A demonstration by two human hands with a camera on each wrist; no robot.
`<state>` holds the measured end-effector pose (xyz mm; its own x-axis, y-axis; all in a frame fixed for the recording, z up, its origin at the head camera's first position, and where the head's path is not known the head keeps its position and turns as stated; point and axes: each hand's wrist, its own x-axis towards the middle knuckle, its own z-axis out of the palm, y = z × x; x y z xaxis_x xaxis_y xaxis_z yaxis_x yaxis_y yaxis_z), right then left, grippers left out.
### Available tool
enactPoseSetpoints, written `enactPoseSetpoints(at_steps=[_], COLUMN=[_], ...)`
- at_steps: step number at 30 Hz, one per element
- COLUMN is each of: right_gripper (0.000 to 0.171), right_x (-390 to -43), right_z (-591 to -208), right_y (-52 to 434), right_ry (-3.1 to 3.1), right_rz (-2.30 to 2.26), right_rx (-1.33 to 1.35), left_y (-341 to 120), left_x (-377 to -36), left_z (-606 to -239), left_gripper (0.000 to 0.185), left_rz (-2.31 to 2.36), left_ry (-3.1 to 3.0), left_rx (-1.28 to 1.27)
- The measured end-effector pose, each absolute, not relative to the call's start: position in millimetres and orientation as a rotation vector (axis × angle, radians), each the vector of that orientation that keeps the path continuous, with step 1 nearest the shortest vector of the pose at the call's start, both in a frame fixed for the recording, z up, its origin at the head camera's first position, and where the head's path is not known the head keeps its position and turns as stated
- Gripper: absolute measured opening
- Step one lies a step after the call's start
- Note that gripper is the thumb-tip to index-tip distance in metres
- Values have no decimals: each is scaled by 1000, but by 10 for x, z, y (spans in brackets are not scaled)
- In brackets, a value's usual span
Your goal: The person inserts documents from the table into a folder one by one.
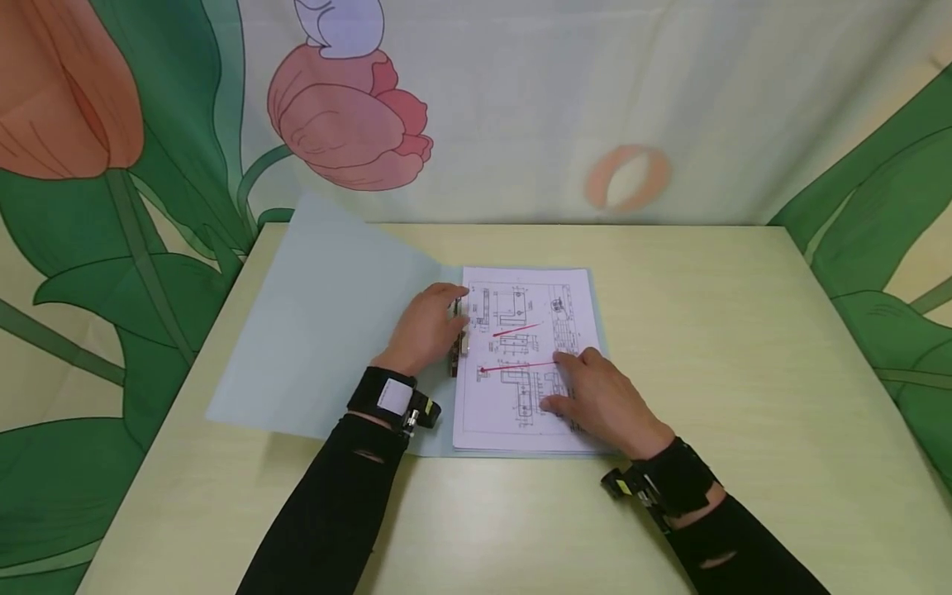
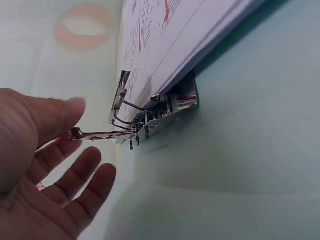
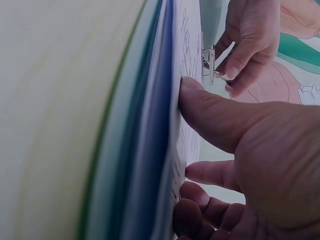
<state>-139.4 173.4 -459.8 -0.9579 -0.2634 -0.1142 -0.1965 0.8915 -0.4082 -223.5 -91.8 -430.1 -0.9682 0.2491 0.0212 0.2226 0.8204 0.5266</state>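
Note:
A pale blue folder (image 1: 327, 322) lies with its cover turned to the left. On its right side is a stack of printed sheets (image 1: 476, 417); the top one carries technical drawings with red lines. A metal lever clip (image 1: 454, 359) sits along the stack's left edge. My left hand (image 1: 424, 330) pinches the end of the clip's lever (image 2: 107, 135) between thumb and index finger, and the lever stands out from the clip. With its thumb and fingertips, my right hand (image 1: 606, 401) touches the top sheet near the stack's right edge.
Under the folder is a light wood-toned table (image 1: 714, 330). Behind it hangs a pale curtain (image 1: 521, 107) printed with large flowers and green leaves. The raised folder cover slants up toward the table's back left.

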Motion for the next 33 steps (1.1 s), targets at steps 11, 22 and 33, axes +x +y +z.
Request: enactPoseSetpoints(at_steps=[11, 22, 33], right_gripper=[78, 78, 78], right_x=[-1394, -1397, -1398], right_z=[-4591, -4595, -4602], right_y=[1741, 1745, 1754], right_ry=[2894, 2871, 2859], right_rz=[-618, -624, -630], right_rx=[-344, -333, -320], left_y=[-966, -1005, -935], left_x=[-1948, -1676, -1329], left_z=[-4244, -4257, -4321], left_gripper=[19, 16, 39], left_rz=[949, 777, 318], left_ry=[3132, 3167, 3239], left_rx=[386, 378, 647])
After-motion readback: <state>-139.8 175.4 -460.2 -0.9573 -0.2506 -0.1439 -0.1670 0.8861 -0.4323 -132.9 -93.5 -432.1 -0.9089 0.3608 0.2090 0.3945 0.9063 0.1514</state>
